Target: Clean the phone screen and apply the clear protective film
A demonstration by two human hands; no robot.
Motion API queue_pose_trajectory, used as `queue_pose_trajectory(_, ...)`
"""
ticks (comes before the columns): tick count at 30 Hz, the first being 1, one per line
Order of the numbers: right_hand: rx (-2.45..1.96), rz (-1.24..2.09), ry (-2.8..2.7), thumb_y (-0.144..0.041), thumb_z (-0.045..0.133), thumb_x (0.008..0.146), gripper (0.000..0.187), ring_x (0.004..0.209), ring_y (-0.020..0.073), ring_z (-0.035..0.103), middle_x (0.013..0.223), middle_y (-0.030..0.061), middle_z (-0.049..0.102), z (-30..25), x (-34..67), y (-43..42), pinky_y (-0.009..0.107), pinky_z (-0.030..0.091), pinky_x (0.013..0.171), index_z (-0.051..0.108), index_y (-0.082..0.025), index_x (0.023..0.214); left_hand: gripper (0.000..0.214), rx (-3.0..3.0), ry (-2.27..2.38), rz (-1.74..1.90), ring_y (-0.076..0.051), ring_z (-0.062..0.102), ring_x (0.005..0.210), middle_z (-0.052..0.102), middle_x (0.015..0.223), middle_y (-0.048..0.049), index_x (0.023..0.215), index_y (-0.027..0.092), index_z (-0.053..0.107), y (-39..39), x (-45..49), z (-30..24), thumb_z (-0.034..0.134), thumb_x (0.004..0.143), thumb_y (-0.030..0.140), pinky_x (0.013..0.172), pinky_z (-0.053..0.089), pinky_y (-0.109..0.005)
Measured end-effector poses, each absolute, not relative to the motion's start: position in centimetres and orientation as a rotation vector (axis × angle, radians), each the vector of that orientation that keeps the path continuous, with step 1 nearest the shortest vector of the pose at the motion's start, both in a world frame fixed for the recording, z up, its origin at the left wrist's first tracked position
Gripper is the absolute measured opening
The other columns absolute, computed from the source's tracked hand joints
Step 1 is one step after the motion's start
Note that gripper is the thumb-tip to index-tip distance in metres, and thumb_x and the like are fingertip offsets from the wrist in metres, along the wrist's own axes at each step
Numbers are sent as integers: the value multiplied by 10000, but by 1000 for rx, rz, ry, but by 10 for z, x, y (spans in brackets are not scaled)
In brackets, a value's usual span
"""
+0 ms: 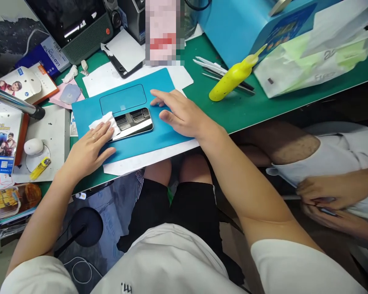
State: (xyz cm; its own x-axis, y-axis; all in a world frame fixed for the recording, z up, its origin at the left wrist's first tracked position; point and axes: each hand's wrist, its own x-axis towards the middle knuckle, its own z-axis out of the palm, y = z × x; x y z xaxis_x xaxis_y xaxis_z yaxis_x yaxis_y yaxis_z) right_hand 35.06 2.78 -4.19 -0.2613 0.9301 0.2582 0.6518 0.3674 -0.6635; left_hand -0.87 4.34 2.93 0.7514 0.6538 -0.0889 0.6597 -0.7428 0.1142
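A phone (134,121) lies flat on a blue work mat (159,134) on the green table; its glossy screen mirrors something overhead. My left hand (90,147) lies flat at the phone's left end, fingertips pressing a white wipe (106,121) onto the screen. My right hand (179,114) rests on the mat just right of the phone, fingers stretched out, thumb near the phone's right edge. It holds nothing.
A yellow squeeze bottle (233,77) and tweezers (213,67) lie behind right of the mat. Boxes (24,83), a yellow lighter (39,168) and a white mouse-like object (33,145) crowd the left. A second person's hands (325,196) hold something at the right, below the table.
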Motion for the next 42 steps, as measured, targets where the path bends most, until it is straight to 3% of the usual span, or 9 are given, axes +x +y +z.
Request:
queue_pose_trajectory(4,-1315,528,-1961,-1015,162,988,1141,1332,395,708,1465,170,781,-49,350,30,650,568,1173,550,-236,1726,389,2851,1214,281,-271,863,1175,877,1322,-49,1159,286,840,41,-32,28,484,1172,443,993,717,-454)
queue_pose_trajectory(7,-1275,534,-1919,-987,283,1023,1068,1287,375,736,1437,166,799,-55,352,30,615,596,1146,572,-221,1709,323,2889,1423,488,-237,817,837,875,978,-37,865,274,750,56,-32,35,573,1105,399,704,633,-407)
queue_pose_trajectory(10,-1294,556,-1900,-872,456,1074,907,1286,373,749,1453,147,800,-56,356,28,600,629,1101,555,-246,1722,224,2812,1705,408,-277,730,810,763,791,-47,774,264,656,83,-19,40,687,980,347,706,551,-442)
queue_pose_trajectory(14,-1347,529,-1984,-697,683,1032,777,1358,422,717,1539,92,764,-33,356,30,658,645,1076,565,-332,1708,73,2644,1665,519,-391,714,1172,769,1029,-119,1003,281,716,107,1,21,647,993,304,913,564,-519)
queue_pose_trajectory(19,-1370,449,-2104,-545,677,1060,508,1385,459,698,1499,48,786,9,342,68,742,528,1235,710,-403,1547,242,2585,1517,589,-410,659,1305,729,1224,-132,1205,264,722,93,17,-1,522,1072,299,1072,540,-574)
queue_pose_trajectory(25,-1339,522,-2230,-607,861,907,857,1439,502,649,1568,107,739,-8,352,113,779,513,1240,608,-321,1674,521,2560,1443,528,-426,649,1333,751,1341,-176,1401,197,706,85,23,0,367,1181,526,1166,488,-594)
queue_pose_trajectory(33,-1365,608,-2179,-697,904,849,1041,1528,543,543,1614,121,675,-44,356,118,810,455,1285,499,-353,1744,1024,2481,1413,464,-449,414,1671,541,1776,-179,1829,239,335,98,18,-11,83,1083,894,1421,162,-694)
queue_pose_trajectory(37,-1299,601,-2179,-692,895,870,1000,1479,529,572,1510,126,702,-45,352,124,821,480,1256,495,-381,1731,1123,2460,1422,502,-450,415,1685,504,1801,-200,1828,219,350,106,16,-10,47,1033,952,1431,150,-703)
queue_pose_trajectory(42,-1224,529,-2184,-656,884,895,1014,1383,465,654,1549,132,602,-39,346,120,715,609,1157,444,-383,1767,1171,2415,1366,649,-435,556,1563,702,1589,-220,1832,185,332,113,10,-7,64,1013,978,1416,189,-691)
